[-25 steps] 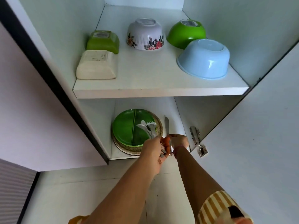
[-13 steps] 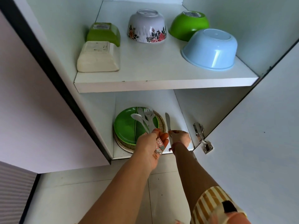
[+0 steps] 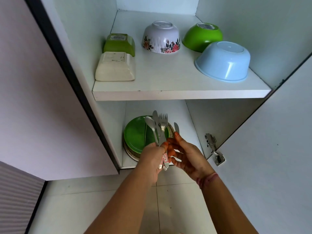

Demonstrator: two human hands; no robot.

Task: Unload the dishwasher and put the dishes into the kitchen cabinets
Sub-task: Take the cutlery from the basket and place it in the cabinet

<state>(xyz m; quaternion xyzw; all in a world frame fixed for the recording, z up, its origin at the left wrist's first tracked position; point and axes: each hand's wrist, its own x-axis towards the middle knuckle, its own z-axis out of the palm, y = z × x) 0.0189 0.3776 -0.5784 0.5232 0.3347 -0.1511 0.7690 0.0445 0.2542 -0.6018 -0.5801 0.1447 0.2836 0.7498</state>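
- A bundle of cutlery (image 3: 160, 132), with spoon and fork heads pointing up and away, is gripped by its handles in the left hand (image 3: 152, 160).
- The right hand (image 3: 187, 156) is held just beside it, fingers spread and loose, nothing clearly grasped.
- A knife (image 3: 176, 127) lies on the lower shelf (image 3: 185, 125), tip pointing inward, beside the green plates (image 3: 136, 134).

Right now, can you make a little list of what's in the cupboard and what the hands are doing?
Top shelf: five upside-down bowls, including blue bowl and flowery bowl
Bottom shelf: green plates stacked, knife beside them
Left hand: holds cutlery bundle, spoon and fork showing
Right hand: open, fingers by the bundle
Cupboard door: open
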